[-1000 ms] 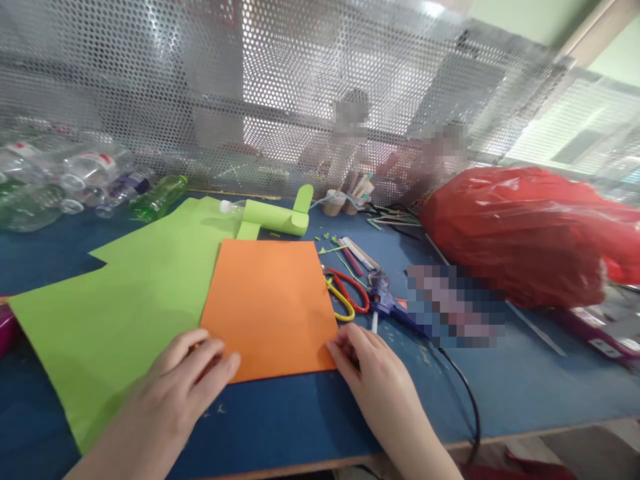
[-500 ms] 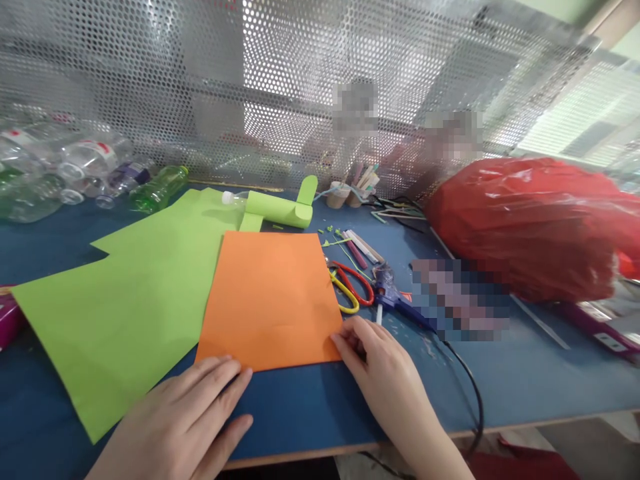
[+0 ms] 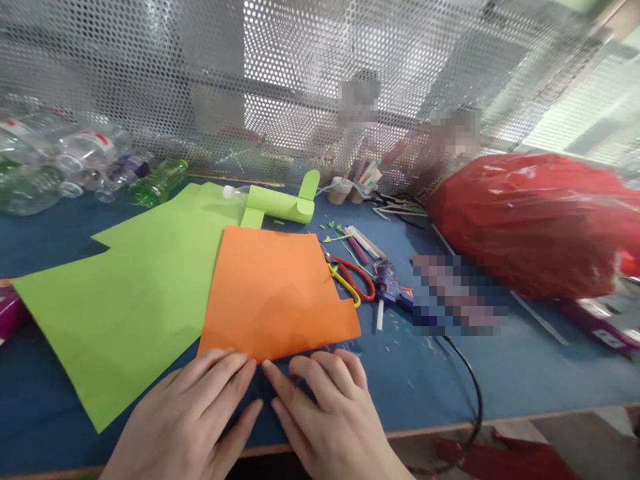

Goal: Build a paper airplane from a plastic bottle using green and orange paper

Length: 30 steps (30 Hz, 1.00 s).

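Observation:
An orange sheet of paper lies on the blue table in front of me. Its near edge is turned up at a slant, and a flap juts past the sheet's right side. My left hand rests with stretched fingers, their tips at the sheet's near left edge. Close beside it, my right hand lies with fingers apart, its index fingertip at the middle of the same edge. Neither hand grips anything. Larger green paper extends to the left, partly beneath the orange sheet.
Behind the sheet lies a bottle wrapped in green paper. Scissors and a blue glue gun with a cable sit to the right. A red plastic bag bulges at far right; several plastic bottles lie at back left.
My right hand has moved left from the sheet's near right corner to beside my left hand. The flat near edge is now turned up slantwise, with a flap sticking out right.

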Each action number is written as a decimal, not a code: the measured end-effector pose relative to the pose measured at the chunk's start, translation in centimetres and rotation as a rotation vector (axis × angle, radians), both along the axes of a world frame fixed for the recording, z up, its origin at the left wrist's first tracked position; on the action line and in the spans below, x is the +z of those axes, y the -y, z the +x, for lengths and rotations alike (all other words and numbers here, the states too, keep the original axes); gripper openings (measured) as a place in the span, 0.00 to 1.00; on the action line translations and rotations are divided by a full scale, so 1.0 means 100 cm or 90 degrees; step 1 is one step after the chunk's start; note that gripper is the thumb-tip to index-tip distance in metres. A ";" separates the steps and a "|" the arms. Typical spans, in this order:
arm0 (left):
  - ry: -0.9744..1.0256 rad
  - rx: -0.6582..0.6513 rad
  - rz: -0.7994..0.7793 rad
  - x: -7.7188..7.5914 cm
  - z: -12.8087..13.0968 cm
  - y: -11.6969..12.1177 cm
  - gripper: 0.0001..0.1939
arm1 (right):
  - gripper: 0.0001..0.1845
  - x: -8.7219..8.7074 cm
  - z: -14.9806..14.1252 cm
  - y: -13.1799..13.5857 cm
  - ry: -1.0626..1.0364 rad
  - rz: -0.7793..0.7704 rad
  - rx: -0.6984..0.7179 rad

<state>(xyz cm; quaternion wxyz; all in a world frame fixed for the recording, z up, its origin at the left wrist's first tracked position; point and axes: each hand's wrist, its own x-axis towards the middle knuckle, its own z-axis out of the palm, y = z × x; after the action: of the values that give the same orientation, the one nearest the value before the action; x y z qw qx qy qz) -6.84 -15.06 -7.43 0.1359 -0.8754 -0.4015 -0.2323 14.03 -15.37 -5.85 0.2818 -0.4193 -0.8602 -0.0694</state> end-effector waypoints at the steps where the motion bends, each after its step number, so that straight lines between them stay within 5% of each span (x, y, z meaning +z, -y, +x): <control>1: 0.009 0.002 0.004 0.000 0.000 0.000 0.15 | 0.15 -0.002 -0.001 -0.001 -0.010 -0.009 -0.001; 19: -0.036 -0.010 -0.006 0.001 0.000 0.000 0.18 | 0.16 0.009 0.016 0.002 -0.007 -0.136 -0.053; 30: 0.125 -0.019 -0.070 0.001 0.001 -0.011 0.15 | 0.15 0.014 0.061 -0.005 -0.039 -0.097 -0.103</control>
<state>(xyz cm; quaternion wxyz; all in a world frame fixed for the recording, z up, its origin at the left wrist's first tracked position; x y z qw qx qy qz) -6.74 -14.00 -7.31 0.0442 -0.8605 -0.4118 -0.2966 20.08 -14.85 -4.43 0.2690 -0.5092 -0.8175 -0.0135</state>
